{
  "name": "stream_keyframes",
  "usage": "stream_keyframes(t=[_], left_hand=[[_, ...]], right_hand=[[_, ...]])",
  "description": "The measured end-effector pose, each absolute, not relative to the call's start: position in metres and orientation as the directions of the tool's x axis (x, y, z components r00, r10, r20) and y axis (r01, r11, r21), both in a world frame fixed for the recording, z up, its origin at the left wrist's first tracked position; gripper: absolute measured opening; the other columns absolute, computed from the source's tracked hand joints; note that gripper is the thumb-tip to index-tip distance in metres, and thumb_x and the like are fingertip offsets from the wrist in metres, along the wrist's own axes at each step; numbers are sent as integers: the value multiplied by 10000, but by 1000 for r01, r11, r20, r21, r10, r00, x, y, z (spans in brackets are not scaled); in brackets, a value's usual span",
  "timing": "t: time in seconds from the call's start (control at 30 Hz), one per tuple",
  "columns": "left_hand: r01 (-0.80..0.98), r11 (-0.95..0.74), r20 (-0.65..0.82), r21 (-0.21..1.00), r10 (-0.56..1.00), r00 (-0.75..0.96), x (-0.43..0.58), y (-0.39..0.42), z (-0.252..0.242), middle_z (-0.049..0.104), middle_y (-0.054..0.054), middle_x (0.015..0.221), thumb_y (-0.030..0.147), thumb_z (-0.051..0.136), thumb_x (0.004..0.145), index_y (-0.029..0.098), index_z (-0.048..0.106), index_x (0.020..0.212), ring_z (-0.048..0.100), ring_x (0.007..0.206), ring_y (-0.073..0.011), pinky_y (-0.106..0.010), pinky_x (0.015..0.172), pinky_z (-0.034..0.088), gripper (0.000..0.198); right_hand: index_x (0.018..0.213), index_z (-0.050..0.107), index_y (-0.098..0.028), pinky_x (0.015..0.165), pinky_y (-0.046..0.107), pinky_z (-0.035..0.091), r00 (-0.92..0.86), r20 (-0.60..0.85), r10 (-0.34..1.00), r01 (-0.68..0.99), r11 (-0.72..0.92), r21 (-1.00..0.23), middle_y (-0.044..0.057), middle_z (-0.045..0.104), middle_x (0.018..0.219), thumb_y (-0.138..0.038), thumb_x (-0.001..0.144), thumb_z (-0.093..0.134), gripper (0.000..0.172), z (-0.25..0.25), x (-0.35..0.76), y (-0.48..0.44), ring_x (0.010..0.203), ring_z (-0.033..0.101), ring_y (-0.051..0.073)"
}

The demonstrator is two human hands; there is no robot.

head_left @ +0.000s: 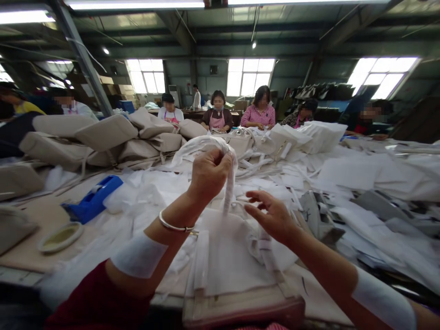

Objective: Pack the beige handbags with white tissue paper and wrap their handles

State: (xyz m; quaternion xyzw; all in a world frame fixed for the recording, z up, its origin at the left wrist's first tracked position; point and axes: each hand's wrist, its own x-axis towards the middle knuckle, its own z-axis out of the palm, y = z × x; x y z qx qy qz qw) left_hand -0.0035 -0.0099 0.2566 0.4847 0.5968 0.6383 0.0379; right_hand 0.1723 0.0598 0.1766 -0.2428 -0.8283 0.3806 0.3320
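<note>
My left hand (208, 174) is raised and closed on a white strap (229, 188), pinching it between thumb and fingers. The strap hangs down from that hand to a white fabric bag (227, 256) lying flat on the table right in front of me. A metal bangle (173, 225) sits on my left wrist. My right hand (273, 217) hovers just right of the strap with fingers apart, holding nothing, above the bag's right side.
A blue tape dispenser (92, 199) and a shallow dish (60, 237) lie on the left of the table. Beige cushions (85, 137) are stacked at the back left. White fabric pieces (360, 183) cover the right side. Several people (260, 112) sit at the far edge.
</note>
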Motion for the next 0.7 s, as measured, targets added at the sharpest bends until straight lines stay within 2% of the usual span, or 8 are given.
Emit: stream_keyframes(t=[0.1, 0.2, 0.27, 0.37, 0.43, 0.47, 0.57, 0.7], left_hand=[[678, -197, 640, 708, 584, -499, 14, -17, 259, 536, 29, 550, 332, 558, 874, 167, 611, 663, 452, 532, -97, -225, 513, 346, 274], [818, -109, 660, 565, 654, -369, 21, -41, 266, 489, 36, 516, 319, 579, 860, 176, 568, 606, 398, 499, -94, -238, 500, 298, 291], [897, -87, 654, 434, 715, -247, 17, -64, 276, 494, 33, 508, 336, 604, 850, 180, 578, 584, 396, 488, -95, -242, 503, 293, 309], [933, -51, 801, 356, 531, -277, -2, -94, 296, 542, 23, 542, 406, 628, 840, 182, 627, 635, 450, 520, -105, -235, 553, 350, 304], [909, -83, 823, 409, 463, -328, -18, -100, 305, 619, -6, 645, 475, 627, 828, 176, 669, 745, 531, 607, -130, -237, 618, 409, 313], [872, -137, 771, 471, 545, -330, -26, -99, 306, 662, -28, 717, 524, 613, 823, 175, 688, 808, 577, 671, -151, -246, 658, 439, 357], [601, -218, 357, 769, 926, -121, -39, -92, 293, 733, -94, 855, 699, 511, 801, 183, 729, 853, 661, 828, -227, -314, 777, 501, 563], [196, 38, -77, 980, 978, 196, -42, -99, 261, 679, -117, 595, 759, 479, 775, 149, 735, 800, 691, 675, -288, -402, 672, 537, 662]], right_hand=[[1176, 591, -199, 742, 322, 503, -673, 450, 587, 72, 657, -750, 97, 666, 1102, -383, 756, 715, 476, 185, 140, 58, 943, 616, 232], [969, 645, -194, 696, 274, 464, -662, 525, 536, 45, 727, -685, 46, 685, 870, -319, 841, 610, 182, 193, 121, 61, 793, 597, 182], [848, 655, -191, 672, 259, 438, -662, 537, 523, 60, 751, -658, 27, 659, 739, -282, 869, 556, 137, 197, 116, 66, 719, 566, 165], [797, 663, -193, 679, 258, 428, -715, 522, 464, 23, 763, -646, 18, 647, 694, -253, 846, 576, 117, 198, 118, 71, 719, 560, 172], [783, 671, -190, 693, 260, 432, -771, 503, 391, -44, 755, -654, 14, 655, 714, -237, 834, 580, 114, 198, 120, 72, 740, 571, 175], [779, 675, -186, 705, 260, 435, -795, 493, 352, -81, 745, -662, 13, 663, 734, -236, 833, 582, 119, 199, 122, 72, 754, 578, 175], [787, 692, -167, 758, 270, 443, -866, 443, 232, -188, 670, -718, 21, 683, 815, -257, 837, 593, 143, 207, 126, 73, 802, 596, 175], [824, 705, -137, 723, 274, 456, -970, 217, 110, -160, 386, -909, 25, 674, 778, -331, 768, 709, 202, 216, 136, 87, 733, 595, 153]])
